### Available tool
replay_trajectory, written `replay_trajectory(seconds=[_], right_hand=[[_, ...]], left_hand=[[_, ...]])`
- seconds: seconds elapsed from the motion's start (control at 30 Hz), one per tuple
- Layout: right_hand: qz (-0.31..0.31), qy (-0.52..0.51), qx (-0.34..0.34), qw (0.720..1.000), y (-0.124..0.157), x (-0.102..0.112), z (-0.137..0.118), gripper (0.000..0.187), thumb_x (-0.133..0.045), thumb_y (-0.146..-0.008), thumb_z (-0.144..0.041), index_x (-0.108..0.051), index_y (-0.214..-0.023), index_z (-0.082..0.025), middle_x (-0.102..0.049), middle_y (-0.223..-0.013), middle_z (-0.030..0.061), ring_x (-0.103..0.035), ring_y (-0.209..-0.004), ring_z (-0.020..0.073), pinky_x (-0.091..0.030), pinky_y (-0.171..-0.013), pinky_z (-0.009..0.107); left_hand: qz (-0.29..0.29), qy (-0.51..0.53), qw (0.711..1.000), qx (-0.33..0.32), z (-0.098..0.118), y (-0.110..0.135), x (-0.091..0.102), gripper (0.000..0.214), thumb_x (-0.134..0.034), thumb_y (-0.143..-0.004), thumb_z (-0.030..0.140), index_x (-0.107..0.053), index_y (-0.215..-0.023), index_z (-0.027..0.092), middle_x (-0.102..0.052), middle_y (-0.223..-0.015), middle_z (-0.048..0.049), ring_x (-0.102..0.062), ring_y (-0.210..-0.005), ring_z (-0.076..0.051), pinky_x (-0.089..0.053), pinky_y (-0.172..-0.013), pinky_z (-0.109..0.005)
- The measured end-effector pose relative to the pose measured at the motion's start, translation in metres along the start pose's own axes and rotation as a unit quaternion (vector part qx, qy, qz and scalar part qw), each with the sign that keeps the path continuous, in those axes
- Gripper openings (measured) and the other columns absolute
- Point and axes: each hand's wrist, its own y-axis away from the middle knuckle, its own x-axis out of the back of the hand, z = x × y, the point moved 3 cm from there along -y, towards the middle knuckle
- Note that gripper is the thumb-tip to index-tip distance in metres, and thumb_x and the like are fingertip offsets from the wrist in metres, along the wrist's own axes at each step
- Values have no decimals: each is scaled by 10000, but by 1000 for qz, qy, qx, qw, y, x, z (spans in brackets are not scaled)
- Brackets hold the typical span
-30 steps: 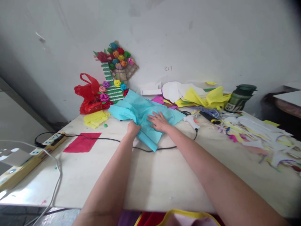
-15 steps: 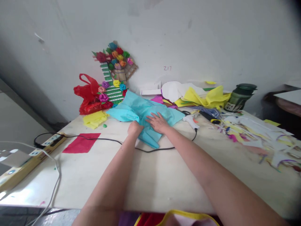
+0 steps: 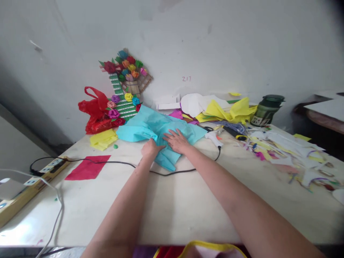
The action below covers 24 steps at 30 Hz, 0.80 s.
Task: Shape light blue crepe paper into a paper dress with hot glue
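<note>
Light blue sheet (image 3: 158, 123), thin and crinkly (paper or cloth, can't tell), lies on the bench (image 3: 172, 211) beneath and beyond both hands. Matte, no print seen; paler on the raised left part, darker in the creases by the fingers. Left part puffs up off the bench beyond the left hand (image 3: 150, 148), one corner pointing away from it. Right part spreads flatter, past the right hand (image 3: 177, 142), its end near a white glue gun (image 3: 214, 138). A narrow flap sticks out on the near side, between the two hands, over a black cord (image 3: 182, 171).

Left hand: fingers curled, grasping a gathered fold, thumb stretched toward the right hand; fingertips partly hidden. Right hand: released, palm down, fingers spread over the sheet, not clenched on anything.

Left of the left hand: a red square (image 3: 88, 167), the cord running over it; farther beyond, folded yellow material (image 3: 104, 139) and a red plastic bag (image 3: 94, 113). Well right of the right hand: loose scraps (image 3: 279, 147).
</note>
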Motion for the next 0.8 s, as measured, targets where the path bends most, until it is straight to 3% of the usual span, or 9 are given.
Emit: replay_trajectory(seconds=[0.33,0.47,0.53,0.6,0.63,0.7,0.73,0.8], right_hand=[[-6,6,-18,1000,-4,-3,-1,415,-363,-849,-351,-445,-1246,-260,-370,-1360,-19,-170,-1295,237,-57,-1045,515],[1,16,-29,999,-8,-7,-4,421,-345,-849,-376,-451,-1242,-265,-378,-1355,-21,-164,-1295,244,-38,-1044,520],[0,17,-31,999,-8,-6,-4,426,-338,-851,-379,-449,-1245,-261,-375,-1356,-17,-168,-1293,249,-35,-1043,522],[-7,15,-32,999,-8,-4,-5,427,-329,-856,-378,-446,-1248,-256,-375,-1357,-13,-177,-1291,251,-39,-1043,522],[-12,14,-31,999,-7,-3,-5,426,-329,-857,-374,-445,-1249,-254,-374,-1357,-11,-181,-1290,252,-45,-1042,522],[-11,14,-27,999,-5,-1,-6,425,-332,-857,-367,-441,-1251,-250,-369,-1361,-3,-181,-1290,257,-51,-1039,525],[-5,14,-26,1000,-4,0,-6,425,-335,-857,-364,-439,-1251,-245,-369,-1361,5,-178,-1291,259,-48,-1037,527],[15,15,-19,1000,-3,1,-7,433,-341,-857,-356,-418,-1266,-235,-363,-1364,21,-166,-1294,262,-38,-1036,529]], left_hand=[[4,-27,1000,-12,-11,-11,2,754,-569,-524,682,-478,-1075,175,-579,-1097,-167,-543,-1005,-320,-444,-768,-391],[19,-41,999,18,-22,-11,8,787,-590,-518,664,-466,-1114,165,-581,-1078,-176,-545,-995,-326,-447,-764,-409],[51,-39,997,33,-26,-6,20,848,-615,-520,635,-415,-1188,154,-571,-1087,-190,-536,-1005,-335,-443,-769,-422],[130,-31,991,21,-24,2,38,932,-631,-534,606,-315,-1281,146,-514,-1165,-212,-494,-1057,-356,-423,-802,-456],[207,-27,978,-2,-20,8,50,939,-617,-558,604,-278,-1309,153,-434,-1255,-214,-430,-1123,-369,-389,-847,-487],[306,-1,949,-72,-4,16,67,937,-586,-609,596,-218,-1341,140,-267,-1373,-209,-284,-1231,-374,-297,-938,-522],[329,18,937,-120,6,19,70,912,-559,-646,587,-203,-1347,126,-228,-1393,-202,-226,-1264,-356,-261,-973,-512],[322,52,914,-242,31,20,64,805,-476,-731,566,-221,-1343,109,-232,-1401,-177,-184,-1295,-295,-233,-1017,-455]])
